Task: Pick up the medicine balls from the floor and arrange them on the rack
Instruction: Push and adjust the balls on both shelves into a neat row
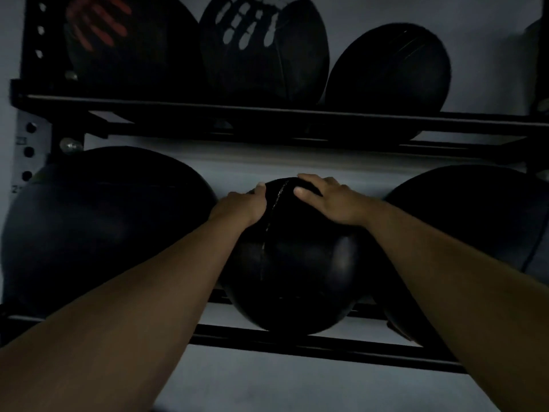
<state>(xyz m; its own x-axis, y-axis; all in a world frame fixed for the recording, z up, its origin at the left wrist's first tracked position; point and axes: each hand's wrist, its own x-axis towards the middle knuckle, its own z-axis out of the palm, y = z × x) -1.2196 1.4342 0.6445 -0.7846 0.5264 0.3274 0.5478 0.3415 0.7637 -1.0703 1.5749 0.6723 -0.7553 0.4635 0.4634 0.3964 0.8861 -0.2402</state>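
A black medicine ball with a stitched seam sits in the middle of the lower tier of a black metal rack. My left hand grips its upper left side. My right hand lies over its upper right, fingers spread on the top. On the same tier a larger black ball rests at the left and another black ball at the right, both close against the middle one.
The upper shelf rail carries three balls: one with a red handprint, one with a white handprint, one plain black. A perforated rack upright stands at the left. A pale wall is behind.
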